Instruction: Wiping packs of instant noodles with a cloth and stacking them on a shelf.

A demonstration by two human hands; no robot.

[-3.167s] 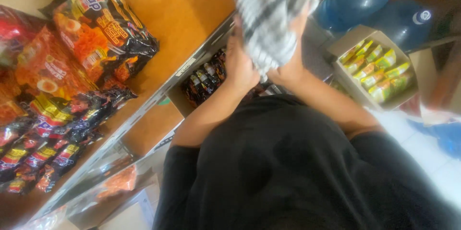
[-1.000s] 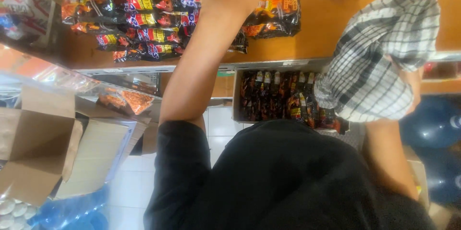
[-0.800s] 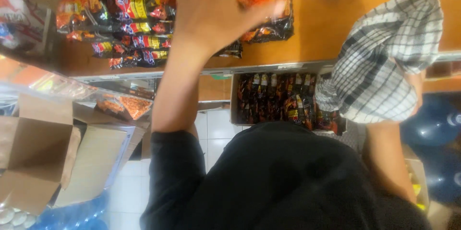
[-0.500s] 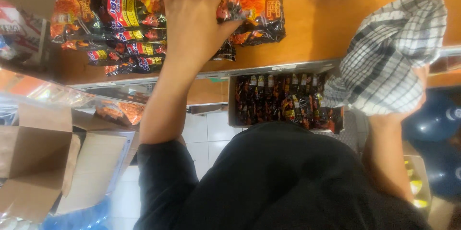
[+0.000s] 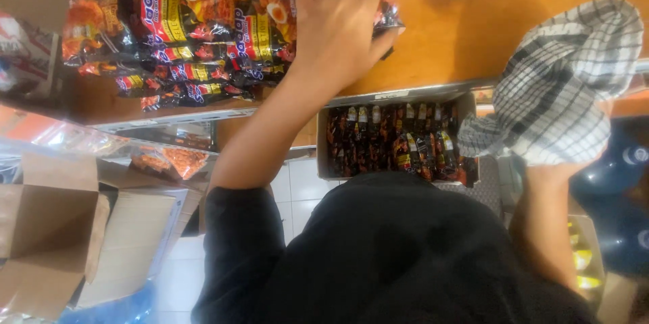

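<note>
Since half a second ago the left hand (image 5: 341,23) is pressing flatter, fingers spread open, onto the light, crinkly, slippery noodle packets (image 5: 203,26) on the wooden shelf (image 5: 473,19), best pinched at an edge, while the right hand (image 5: 564,172) is clutching the soft checked cloth (image 5: 561,87).

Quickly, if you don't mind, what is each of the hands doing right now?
Left hand: open, fingers spread flat on the snack packets on the wooden shelf.
Right hand: closed, holding a checked cloth.
</note>
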